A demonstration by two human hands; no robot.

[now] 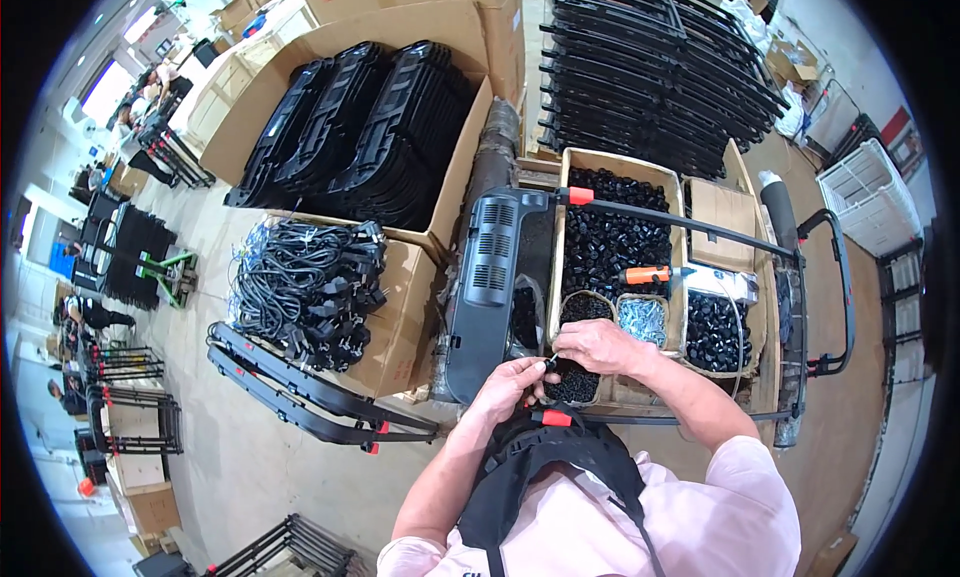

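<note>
- Head view, bottom centre: a black chest harness (545,467) over a pink shirt lies nearest the camera.
- Just above it, the left hand (510,382) and right hand (600,345) meet, both pinching a small black plastic cap (549,361) between fingertips.
- The cap looks light, stiff and easy to drop; best taken at its sides.
- Both forearms rise from the lower edge, wrists bent inward over a round basket of black caps (575,382).
- Beside it, a basket of silvery screws (643,319).

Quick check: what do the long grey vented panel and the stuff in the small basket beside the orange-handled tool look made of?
Grey vented panel: probably moulded plastic, matte, with louvred slots formed in. Small basket contents: likely metal screws, glinting silver; too small to be sure.
</note>
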